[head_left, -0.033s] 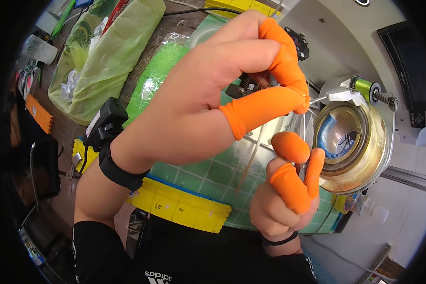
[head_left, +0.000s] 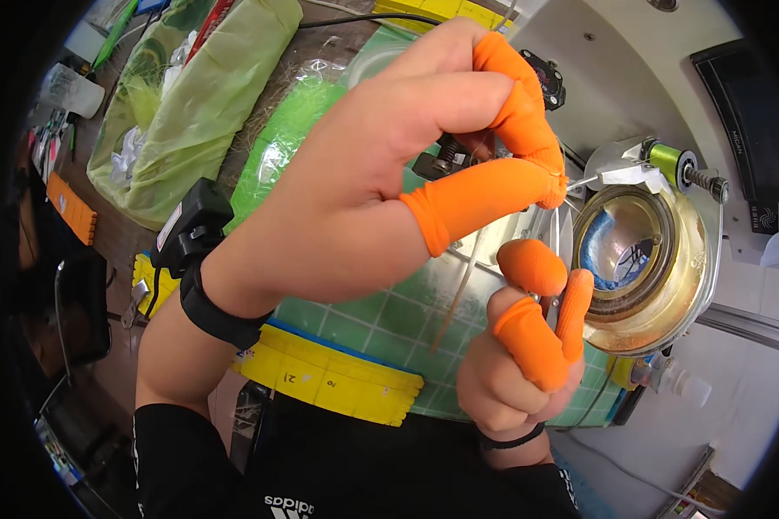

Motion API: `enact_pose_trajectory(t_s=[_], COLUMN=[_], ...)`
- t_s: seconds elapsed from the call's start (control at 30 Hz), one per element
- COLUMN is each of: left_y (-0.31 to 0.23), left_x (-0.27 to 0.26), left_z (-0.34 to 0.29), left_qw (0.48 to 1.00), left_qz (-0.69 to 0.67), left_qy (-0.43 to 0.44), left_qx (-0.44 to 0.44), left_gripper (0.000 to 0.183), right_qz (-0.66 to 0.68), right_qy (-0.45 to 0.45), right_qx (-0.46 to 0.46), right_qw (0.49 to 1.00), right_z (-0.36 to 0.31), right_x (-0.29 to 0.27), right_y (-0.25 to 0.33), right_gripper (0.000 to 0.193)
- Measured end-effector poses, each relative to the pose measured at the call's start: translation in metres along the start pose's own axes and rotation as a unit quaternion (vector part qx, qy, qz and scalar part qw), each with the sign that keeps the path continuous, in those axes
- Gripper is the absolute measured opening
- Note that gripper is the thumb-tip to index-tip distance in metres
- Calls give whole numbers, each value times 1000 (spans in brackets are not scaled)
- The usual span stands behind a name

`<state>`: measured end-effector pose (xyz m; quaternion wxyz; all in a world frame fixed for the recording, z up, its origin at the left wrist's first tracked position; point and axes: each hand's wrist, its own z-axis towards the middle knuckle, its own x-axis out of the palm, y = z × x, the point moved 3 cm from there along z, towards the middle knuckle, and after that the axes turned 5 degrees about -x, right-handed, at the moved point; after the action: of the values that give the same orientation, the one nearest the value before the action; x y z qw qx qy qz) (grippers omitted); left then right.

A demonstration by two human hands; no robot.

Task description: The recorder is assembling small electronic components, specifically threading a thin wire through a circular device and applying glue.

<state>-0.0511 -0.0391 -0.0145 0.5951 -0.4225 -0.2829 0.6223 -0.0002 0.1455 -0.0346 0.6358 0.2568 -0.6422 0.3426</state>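
Orange finger cots cover the thumb and two fingers of my left hand [head_left: 346, 177], and their tips are pinched together beside a round brass-coloured holder [head_left: 679, 290]. What the pinch holds is too small to make out. Below it, my right hand [head_left: 515, 368], also in orange cots, is closed around a metal tool with two pointed blades [head_left: 563, 235]. The blades point up toward the left fingertips, and the tool's handle is mostly hidden by the fingers. A blue-lined opening with clear glass shows in the holder. A pale thin stick [head_left: 455, 298] lies left of my right hand.
A green gridded cutting mat [head_left: 398, 320] lies under my hands, with a yellow strip [head_left: 329, 372] along its near edge. A pale green bag [head_left: 208, 112] with scraps is at the far left. A green spool [head_left: 669, 163] sits above the holder, near a dark screen [head_left: 744, 138].
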Motion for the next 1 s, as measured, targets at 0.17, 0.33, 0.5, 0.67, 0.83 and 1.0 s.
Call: enact_pose_trajectory(t_s=[0.17, 0.33, 0.5, 0.67, 0.83, 1.0], left_y=[21, 31, 34, 11, 26, 0], left_x=[8, 4, 3, -7, -18, -10], left_z=[-6, -6, -8, -4, -4, -2], left_qw=[995, 995, 995, 999, 988, 998], left_qz=[-59, -80, -73, 43, -123, -66], left_qy=[-55, -35, -27, 21, 15, 10], left_qx=[62, 44, 55, 9, 92, -11], left_gripper=[11, 11, 12, 14, 17, 14], right_qz=[-21, -30, -21, -35, -169, -325], right_qy=[-55, -35, -98, -77, -97, -130], right_qx=[-17, 10, 8, 8, 106, 170], right_qw=[998, 999, 995, 996, 975, 921], right_z=[5, 7, 5, 6, -27, -78], right_x=[4, -1, -1, -1, 3, 14], right_y=[-3, 2, 0, -2, -15, -9], right_gripper=[56, 45, 46, 45, 44, 45])
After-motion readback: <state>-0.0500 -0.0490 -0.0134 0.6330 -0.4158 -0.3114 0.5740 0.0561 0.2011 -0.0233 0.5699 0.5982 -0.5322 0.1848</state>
